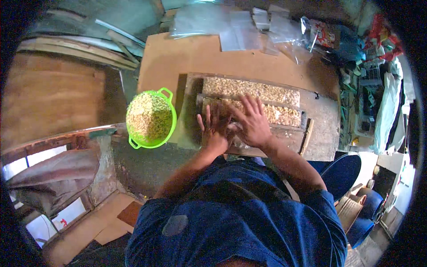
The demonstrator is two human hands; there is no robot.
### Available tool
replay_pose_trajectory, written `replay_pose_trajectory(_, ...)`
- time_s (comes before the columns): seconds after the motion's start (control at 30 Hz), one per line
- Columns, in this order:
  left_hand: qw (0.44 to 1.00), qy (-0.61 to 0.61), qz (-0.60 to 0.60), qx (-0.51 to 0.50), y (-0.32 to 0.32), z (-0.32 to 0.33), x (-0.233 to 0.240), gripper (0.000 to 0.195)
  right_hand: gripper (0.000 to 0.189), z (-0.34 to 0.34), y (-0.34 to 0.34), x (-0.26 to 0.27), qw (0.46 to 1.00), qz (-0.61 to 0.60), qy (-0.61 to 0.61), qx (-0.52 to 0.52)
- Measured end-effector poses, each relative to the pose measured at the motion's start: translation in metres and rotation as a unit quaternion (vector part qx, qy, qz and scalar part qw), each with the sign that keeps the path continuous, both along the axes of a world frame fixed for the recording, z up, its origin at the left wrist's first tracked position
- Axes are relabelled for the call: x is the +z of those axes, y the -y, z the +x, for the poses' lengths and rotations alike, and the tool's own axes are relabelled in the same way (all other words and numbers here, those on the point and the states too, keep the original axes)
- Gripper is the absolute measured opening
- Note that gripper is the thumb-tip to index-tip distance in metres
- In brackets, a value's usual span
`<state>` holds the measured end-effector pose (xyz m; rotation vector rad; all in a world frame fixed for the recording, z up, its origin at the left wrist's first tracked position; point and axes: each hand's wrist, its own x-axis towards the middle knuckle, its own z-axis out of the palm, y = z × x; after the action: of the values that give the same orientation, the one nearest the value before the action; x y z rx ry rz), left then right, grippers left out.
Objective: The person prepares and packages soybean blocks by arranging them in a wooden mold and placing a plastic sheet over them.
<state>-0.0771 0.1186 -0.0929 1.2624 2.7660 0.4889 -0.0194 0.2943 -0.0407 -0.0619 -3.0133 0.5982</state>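
My left hand (215,131) and my right hand (252,123) lie side by side over a narrow wooden frame (303,121). Their fingers are spread and point away from me, and neither hand grips anything. Pale split beans (282,116) fill the frame around my fingers, which seem to rest on them. Behind it, parallel, lies a long flat slab of the same beans (250,88). Both are on a worn wooden board (322,116). Under my wrists is some whitish, crumpled material, partly hidden. A wooden stick (307,137) lies right of the frame.
A bright green colander (174,125) heaped with beans stands at the table's left edge. Clear plastic bags (238,31) cover the back of the brown tabletop (166,56). Cluttered crates (367,110) stand to the right. Blue drums (370,200) are at the lower right.
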Motion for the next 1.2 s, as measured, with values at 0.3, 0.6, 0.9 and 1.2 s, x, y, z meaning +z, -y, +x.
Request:
replay_pose_trajectory(0.3,0.999,0.028,-0.023,0.020,0.041,-0.007,-0.010,0.077,0.066,-0.067,0.032,-0.019,0.996,0.030,0.046,0.068)
replay_pose_trajectory(0.6,0.999,0.030,-0.003,0.031,0.037,-0.021,0.012,0.074,0.049,-0.064,0.012,-0.018,0.997,0.025,-0.007,-0.076)
replay_pose_trajectory(0.9,0.999,0.049,-0.018,0.016,0.037,-0.026,0.017,0.069,0.034,-0.043,0.019,-0.026,0.997,0.013,-0.072,-0.023)
replay_pose_trajectory(1.2,0.998,0.059,0.000,0.007,0.043,-0.031,0.016,0.074,0.036,-0.037,0.025,-0.036,0.998,0.047,-0.027,-0.015)
